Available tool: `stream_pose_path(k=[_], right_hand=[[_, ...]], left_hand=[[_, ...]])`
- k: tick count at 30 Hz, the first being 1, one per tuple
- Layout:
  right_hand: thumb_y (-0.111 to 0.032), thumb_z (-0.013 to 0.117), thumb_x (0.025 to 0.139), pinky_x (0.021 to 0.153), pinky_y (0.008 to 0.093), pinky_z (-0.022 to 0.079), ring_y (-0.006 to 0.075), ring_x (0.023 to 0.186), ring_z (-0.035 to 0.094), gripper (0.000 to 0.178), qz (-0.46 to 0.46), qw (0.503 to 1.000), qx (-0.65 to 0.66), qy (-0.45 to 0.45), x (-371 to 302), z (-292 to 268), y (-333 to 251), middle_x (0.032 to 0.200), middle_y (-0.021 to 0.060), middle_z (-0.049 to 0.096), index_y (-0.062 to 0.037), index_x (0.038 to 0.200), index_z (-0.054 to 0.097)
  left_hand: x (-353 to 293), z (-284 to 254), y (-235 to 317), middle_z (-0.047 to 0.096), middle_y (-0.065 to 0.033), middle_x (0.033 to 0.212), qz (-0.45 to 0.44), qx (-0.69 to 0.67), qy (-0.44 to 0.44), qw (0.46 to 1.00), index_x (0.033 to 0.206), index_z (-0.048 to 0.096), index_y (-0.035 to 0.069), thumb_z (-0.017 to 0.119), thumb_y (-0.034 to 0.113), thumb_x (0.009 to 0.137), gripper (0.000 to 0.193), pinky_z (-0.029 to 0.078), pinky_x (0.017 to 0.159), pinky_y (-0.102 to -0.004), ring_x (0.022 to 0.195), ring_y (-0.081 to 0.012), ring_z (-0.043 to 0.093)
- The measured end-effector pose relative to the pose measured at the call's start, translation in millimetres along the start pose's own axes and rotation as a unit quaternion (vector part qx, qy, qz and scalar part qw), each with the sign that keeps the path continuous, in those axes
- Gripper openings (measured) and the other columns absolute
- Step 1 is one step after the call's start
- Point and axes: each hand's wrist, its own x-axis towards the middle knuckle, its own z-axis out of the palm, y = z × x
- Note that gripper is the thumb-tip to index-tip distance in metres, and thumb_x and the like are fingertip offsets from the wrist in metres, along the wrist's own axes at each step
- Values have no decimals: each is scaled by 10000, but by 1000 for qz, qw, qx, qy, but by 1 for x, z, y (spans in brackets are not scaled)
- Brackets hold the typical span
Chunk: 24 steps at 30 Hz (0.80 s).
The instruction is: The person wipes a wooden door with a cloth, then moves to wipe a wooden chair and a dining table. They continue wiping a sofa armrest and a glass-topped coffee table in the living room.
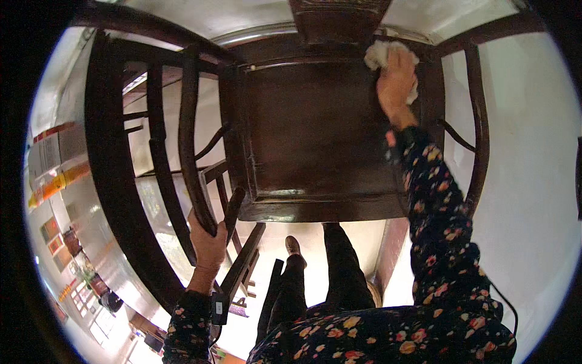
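Plainly, the chair (315, 127) gleams dark brown; left fingers (196, 233) hold its armrest (189, 115), right fingers (400, 62) a whitish cloth (377, 54).

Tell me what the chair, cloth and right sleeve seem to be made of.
Chair: probably varnished wood, dark and glossy; framed panel, glinting highlights.
Cloth: likely soft fabric, matte, crumpled under the right hand; fibre unclear.
Right sleeve: apparently matte fabric, floral-printed.
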Motion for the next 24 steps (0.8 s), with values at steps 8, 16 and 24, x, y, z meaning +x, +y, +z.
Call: stream_pose_path(k=[8, 16, 24], right_hand=[[23, 607, 762, 994, 508, 386, 365, 1249, 476, 417, -80, 962, 212, -150, -37, 54, -196, 1306, 154, 543, -88, 1163, 622], [-106, 592, 826, 1080, 559, 305, 348, 1296, 419, 356, -186, 883, 255, -347, -176, -42, -270, 1347, 171, 493, -70, 1180, 612], [-106, 543, 905, 948, 421, 490, 342, 1103, 594, 199, -172, 917, 213, -289, -102, -53, -120, 1203, 167, 627, -70, 1067, 652]], left_hand=[[3, -2, 10, 627, -265, 1044, 46, 40, 4, 998, 1361, 307, -41, 665, 25, 786, 681, 550, 781, -374, 898, -338, 686], [6, 2, -1, 624, -275, 1038, 32, -10, -6, 999, 1373, 293, -39, 694, 60, 771, 730, 543, 793, -402, 890, -360, 679], [6, -1, 6, 653, -223, 988, 39, 14, -10, 999, 1354, 321, -33, 682, 47, 792, 672, 543, 802, -383, 880, -315, 686]])
